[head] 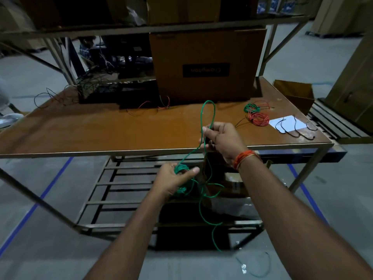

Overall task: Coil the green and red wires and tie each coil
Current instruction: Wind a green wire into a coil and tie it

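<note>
My left hand (pixel 173 180) grips a partly wound coil of green wire (pixel 181 170) below the front edge of the table. From it a strand climbs to my right hand (pixel 220 138), which pinches the green wire just above the table edge. Over that hand the wire forms a tall loop (pixel 209 112). The loose tail (pixel 203 209) hangs down toward the floor. A finished green coil (pixel 250 107) and a red coil (pixel 260 119) lie on the table at the right.
The brown table (pixel 101 126) carries a large cardboard box (pixel 205 65), a black tray with tangled wires (pixel 96 89) and several short black ties on white paper (pixel 286 123). A small open box (pixel 294 93) sits at the right edge. Slatted metal shelf (pixel 121 184) lies below.
</note>
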A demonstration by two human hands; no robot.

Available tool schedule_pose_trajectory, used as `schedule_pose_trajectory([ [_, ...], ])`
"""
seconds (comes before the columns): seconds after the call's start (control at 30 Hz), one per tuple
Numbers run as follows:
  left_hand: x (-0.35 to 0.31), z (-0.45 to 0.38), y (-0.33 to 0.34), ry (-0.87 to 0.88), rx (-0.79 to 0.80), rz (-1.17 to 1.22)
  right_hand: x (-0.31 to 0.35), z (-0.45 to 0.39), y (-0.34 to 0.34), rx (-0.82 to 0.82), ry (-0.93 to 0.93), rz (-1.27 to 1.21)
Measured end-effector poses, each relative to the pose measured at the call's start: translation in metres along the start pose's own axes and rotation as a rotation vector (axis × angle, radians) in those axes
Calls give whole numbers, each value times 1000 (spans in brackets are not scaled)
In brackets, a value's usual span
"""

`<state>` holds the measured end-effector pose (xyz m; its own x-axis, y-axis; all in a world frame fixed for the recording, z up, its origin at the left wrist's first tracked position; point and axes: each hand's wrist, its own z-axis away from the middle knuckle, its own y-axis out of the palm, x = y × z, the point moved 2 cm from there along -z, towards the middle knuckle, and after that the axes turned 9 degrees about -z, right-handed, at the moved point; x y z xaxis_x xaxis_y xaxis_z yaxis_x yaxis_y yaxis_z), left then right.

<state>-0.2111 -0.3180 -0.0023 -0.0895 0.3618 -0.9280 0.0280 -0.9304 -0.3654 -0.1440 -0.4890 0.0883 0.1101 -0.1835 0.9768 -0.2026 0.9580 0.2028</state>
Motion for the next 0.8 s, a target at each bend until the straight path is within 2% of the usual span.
schedule_pose_trajectory([
  [0.13,-4,-9,16,-63,52,-44,9,-2,26,-41,48,-131],
  [0.23,-7,-9,26,-14,123,-47,16,-1,45,-16,102,-224],
  [0.4,-8,-11,26,-56,100,79,25,-5,54,16,52,-227],
  [0.47,-7,-17,17,-118,14,192,20,-6,48,63,19,-139],
  [0.5,-9,-19,11,-144,-32,252,16,-6,43,53,-29,-2],
  [0.53,-9,-22,5,-154,-66,322,12,-6,36,-4,-117,203],
  [0.6,-9,-30,-7,-168,-106,455,2,0,21,-251,-354,575],
  [0.63,-11,-34,-13,-179,-125,511,-3,6,16,-356,-432,626],
  [0.67,-10,-39,-18,-180,-143,554,-11,10,13,-396,-451,605],
  [0.7,-13,-40,-23,-181,-159,587,-22,14,12,-377,-427,566],
  [0.8,-15,-46,-27,-175,-183,592,-55,18,21,-150,-278,490],
])
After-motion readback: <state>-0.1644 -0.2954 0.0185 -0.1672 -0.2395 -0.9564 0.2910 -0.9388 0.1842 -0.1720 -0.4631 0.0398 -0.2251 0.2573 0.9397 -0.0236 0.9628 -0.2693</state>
